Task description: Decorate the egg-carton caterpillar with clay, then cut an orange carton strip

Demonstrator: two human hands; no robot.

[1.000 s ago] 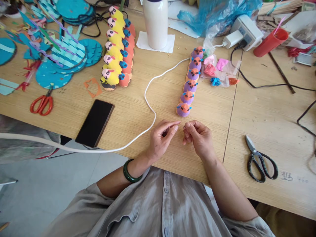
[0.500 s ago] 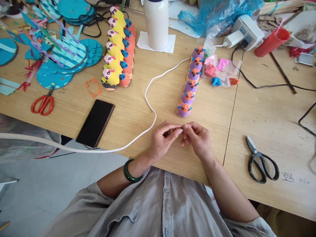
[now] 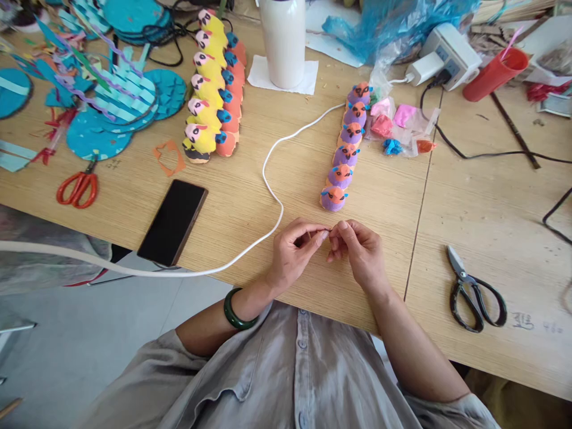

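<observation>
My left hand point(image 3: 295, 250) and my right hand point(image 3: 360, 250) rest on the wooden table point(image 3: 250, 202) near its front edge, fingertips pinched together and touching each other. Whatever sits between the fingertips is too small to make out. A green bangle point(image 3: 235, 313) circles my left wrist. Just beyond my hands a row of purple clay figures with orange faces point(image 3: 345, 149) runs away from me. A white cable point(image 3: 272, 179) curves past my left hand.
A black phone point(image 3: 172, 221) lies left of my hands, red scissors point(image 3: 77, 187) further left, black scissors point(image 3: 476, 292) to the right. Yellow and orange figures point(image 3: 212, 89), teal paper cut-outs point(image 3: 111, 89), a white bottle point(image 3: 282, 42), clay bags point(image 3: 397, 125), a power strip point(image 3: 447, 50) and a red cup point(image 3: 494, 74) stand behind.
My two hands have come together: a second ago their fingertips were a little apart, now they meet in a pinch. Nothing else on the table has moved.
</observation>
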